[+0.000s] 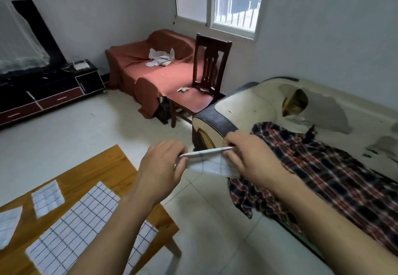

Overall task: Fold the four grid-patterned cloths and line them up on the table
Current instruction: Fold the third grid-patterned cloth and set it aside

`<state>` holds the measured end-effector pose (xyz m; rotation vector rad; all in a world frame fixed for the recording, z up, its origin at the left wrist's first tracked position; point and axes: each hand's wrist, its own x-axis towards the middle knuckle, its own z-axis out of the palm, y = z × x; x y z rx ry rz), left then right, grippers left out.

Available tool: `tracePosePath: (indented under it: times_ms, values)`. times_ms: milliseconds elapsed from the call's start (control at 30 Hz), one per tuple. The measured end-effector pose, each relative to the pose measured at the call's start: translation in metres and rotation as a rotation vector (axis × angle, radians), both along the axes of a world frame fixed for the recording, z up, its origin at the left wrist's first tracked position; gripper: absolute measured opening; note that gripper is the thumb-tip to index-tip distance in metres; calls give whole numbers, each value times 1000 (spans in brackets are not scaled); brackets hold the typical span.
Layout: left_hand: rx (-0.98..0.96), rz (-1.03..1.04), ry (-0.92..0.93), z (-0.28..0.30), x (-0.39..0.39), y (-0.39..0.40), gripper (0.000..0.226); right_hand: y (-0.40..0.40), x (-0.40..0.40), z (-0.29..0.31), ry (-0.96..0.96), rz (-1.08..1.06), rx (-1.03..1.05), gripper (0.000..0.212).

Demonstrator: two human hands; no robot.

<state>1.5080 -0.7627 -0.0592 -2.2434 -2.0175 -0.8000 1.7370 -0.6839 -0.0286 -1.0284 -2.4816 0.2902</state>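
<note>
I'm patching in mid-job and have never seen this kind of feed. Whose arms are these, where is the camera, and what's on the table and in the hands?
No machine here: a person's bare arms, filmed by one wide-angle camera worn on the head, looking forward and down. The left hand and right hand each pinch an end of a folded grid-patterned cloth, held in the air. On the wooden table lie a small folded cloth, another at the frame's left edge, and a large unfolded one.

The left forearm hides part of the unfolded grid cloth.
</note>
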Motion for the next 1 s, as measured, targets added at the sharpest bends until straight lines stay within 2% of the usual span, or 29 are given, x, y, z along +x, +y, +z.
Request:
tracePosePath:
  times_ms: [67, 167, 367, 600, 767, 900, 1000]
  values:
    - [-23, 2, -22, 0, 25, 20, 7, 18, 23, 0, -27, -14, -7, 9]
    - [-23, -21, 39, 0, 45, 45, 7, 45, 47, -1, -106, -24, -4, 6]
    - [-33, -5, 86, -9, 46, 103, 7, 107, 46, -14, -214, 17, -23, 7]
    - [44, 67, 62, -36, 17, 199, 21, 213, 8, -33, -238, 82, 57, 17]
    - [31, 141, 16, -52, -16, 266, 26, 288, -32, -40, -244, 111, 87, 8]
    - [16, 229, -38, -55, -43, 305, 25, 340, -65, -49, -210, 158, 35, 9]
    - [-19, 285, -8, -62, -65, 331, 25, 380, -92, -62, -212, 202, -23, 10]
